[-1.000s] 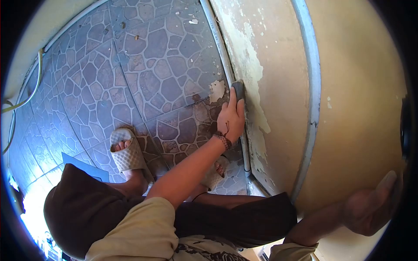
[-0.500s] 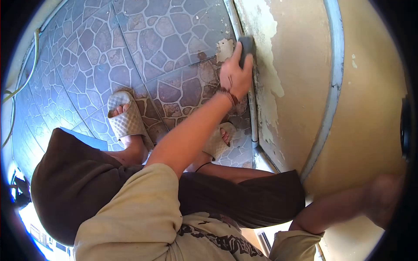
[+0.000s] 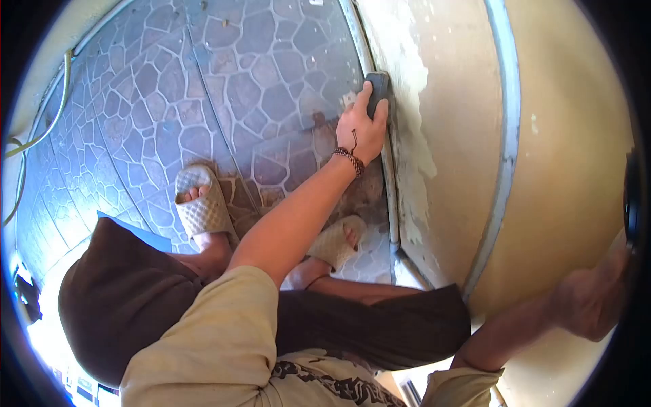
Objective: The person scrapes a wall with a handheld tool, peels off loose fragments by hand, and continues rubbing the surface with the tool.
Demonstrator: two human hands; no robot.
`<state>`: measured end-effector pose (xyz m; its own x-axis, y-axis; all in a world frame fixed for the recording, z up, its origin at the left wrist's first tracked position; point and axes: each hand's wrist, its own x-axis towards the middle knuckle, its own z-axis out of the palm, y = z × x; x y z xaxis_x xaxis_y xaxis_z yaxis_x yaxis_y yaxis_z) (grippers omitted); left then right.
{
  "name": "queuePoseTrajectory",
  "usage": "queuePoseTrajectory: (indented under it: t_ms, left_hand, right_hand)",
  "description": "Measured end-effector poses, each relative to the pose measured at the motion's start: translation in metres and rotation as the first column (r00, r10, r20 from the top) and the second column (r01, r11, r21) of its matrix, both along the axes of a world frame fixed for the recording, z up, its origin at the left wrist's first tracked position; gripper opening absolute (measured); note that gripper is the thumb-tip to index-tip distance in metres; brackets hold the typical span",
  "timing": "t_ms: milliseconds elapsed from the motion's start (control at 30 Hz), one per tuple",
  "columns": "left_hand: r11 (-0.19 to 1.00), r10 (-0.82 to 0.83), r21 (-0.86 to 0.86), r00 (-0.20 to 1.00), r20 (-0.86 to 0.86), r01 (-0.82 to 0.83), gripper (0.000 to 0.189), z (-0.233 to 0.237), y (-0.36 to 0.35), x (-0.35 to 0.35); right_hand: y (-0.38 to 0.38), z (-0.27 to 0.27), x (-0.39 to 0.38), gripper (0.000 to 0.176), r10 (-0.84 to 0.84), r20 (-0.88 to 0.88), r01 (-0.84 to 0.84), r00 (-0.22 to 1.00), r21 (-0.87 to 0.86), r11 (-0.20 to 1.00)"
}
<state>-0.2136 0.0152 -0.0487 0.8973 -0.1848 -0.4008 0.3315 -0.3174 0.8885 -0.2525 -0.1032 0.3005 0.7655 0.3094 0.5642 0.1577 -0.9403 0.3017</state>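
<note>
My left hand (image 3: pixel 361 132), with a braided bracelet on its wrist, is wrapped round a dark grey rectangular block (image 3: pixel 380 85). The block lies at the foot of the beige wall (image 3: pixel 454 115), against the pipe (image 3: pixel 388 169) that runs along the floor's edge. Its far end shows beyond my fingers; the underside is hidden. Peeling paint (image 3: pixel 415 74) marks the wall beside it. On the far right, my right hand (image 3: pixel 597 305) is in shadow by the wall, its fingers lost at the dark edge of the view.
Stone-patterned floor tiles (image 3: pixel 251 88) stretch ahead. My slippered feet (image 3: pixel 203 200) rest on them, below my reaching arm. A grey pipe (image 3: pixel 507 136) curves up the wall. At far left hangs a pale hose (image 3: pixel 60 112), and a blue object (image 3: pixel 135 230) shows behind my knee.
The view has shifted, so floor and feet sit lower. My left hand keeps hold of the block, now tilted slightly differently, and is less blurred. My right hand stays by the wall.
</note>
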Motion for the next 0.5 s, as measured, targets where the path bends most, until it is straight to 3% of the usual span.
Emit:
queuePoseTrajectory:
  t_ms: [100, 233, 400, 500]
  left_hand:
    - [0.995, 0.096, -0.035, 0.995, -0.040, -0.097, 0.056, 0.009, -0.016, 0.046]
    - [0.976, 0.184, -0.109, 0.982, -0.049, -0.189, 0.057, 0.008, -0.027, 0.052]
    - [0.910, 0.262, -0.298, 0.957, -0.127, -0.289, 0.062, 0.019, -0.036, 0.024]
    - [0.869, 0.161, -0.419, 0.951, -0.265, -0.264, 0.062, 0.007, -0.027, 0.036]
  right_hand:
    - [0.005, -0.002, -0.012, 0.019, -0.088, 0.113, 0.094, 0.990, -0.046, 0.995]
    - [0.022, -0.013, -0.012, 0.026, -0.169, 0.106, 0.175, 0.980, -0.048, 0.983]
    - [0.021, -0.015, -0.011, 0.029, -0.102, -0.128, 0.102, 0.986, -0.014, 0.995]
    - [0.026, -0.028, -0.009, 0.028, -0.086, -0.246, 0.115, 0.965, 0.105, 0.988]
